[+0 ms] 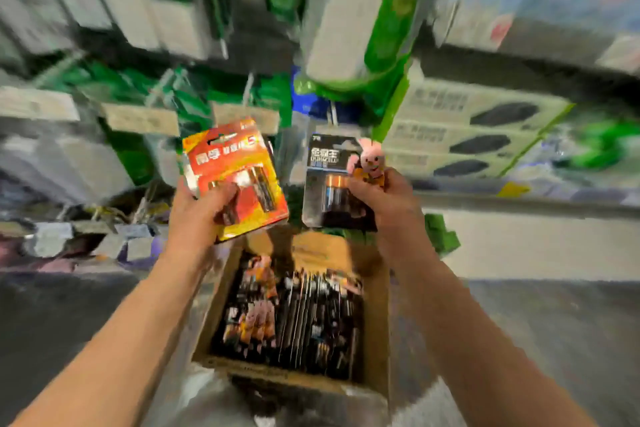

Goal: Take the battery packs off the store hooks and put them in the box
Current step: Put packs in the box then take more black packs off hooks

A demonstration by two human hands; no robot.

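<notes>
Gripping a red pack (pixel 239 170) left (pixel 197 215) and black pack (pixel 332 180) right (pixel 388 208), both hands hover above the box (pixel 375 340).

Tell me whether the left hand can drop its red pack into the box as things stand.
Probably yes: the left hand holds the red pack just above the open box, nothing between them.

Hands (pixel 197 208) (pixel 388 204) w/ packs (pixel 239 163) (pixel 329 163) over box (pixel 207 319)

Even indoor light, moderately bright, source not visible. Heavy motion blur on the shelves (pixel 104 28) and floor (pixel 554 322); centre sharper. Glare on the red battery pack (pixel 239 163). Wide-angle bending at edges. Box (pixel 375 340) contents dark, smeared.
</notes>
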